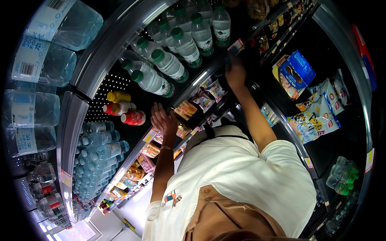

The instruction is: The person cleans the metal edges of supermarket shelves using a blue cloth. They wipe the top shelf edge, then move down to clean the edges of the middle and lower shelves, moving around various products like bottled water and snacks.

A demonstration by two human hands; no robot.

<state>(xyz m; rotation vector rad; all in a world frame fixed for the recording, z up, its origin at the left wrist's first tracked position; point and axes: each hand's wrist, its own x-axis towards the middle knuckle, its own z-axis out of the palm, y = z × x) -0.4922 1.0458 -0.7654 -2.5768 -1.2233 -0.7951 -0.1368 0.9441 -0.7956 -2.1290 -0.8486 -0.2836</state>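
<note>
My left hand [164,119] lies flat with fingers extended at the front edge of a dark shelf, holding nothing. Beside its fingertips lie a red-and-white drink bottle [133,117] and a yellow bottle [119,97]. Just beyond are clear water bottles [162,86] with green caps, in several rows. My right hand [236,73] is at the shelf edge farther right, close to a red-and-white price tag [236,46]. Blur and shadow obscure its fingers, so whether it holds something is not visible.
Large water jugs [48,63] and small bottles [102,162] fill the left shelves. Packaged bread [185,110] and snack bags [205,99] sit below the shelf edge. A blue carton [297,69], chip bags [319,120] and a green-capped bottle pack [343,174] occupy the right shelf.
</note>
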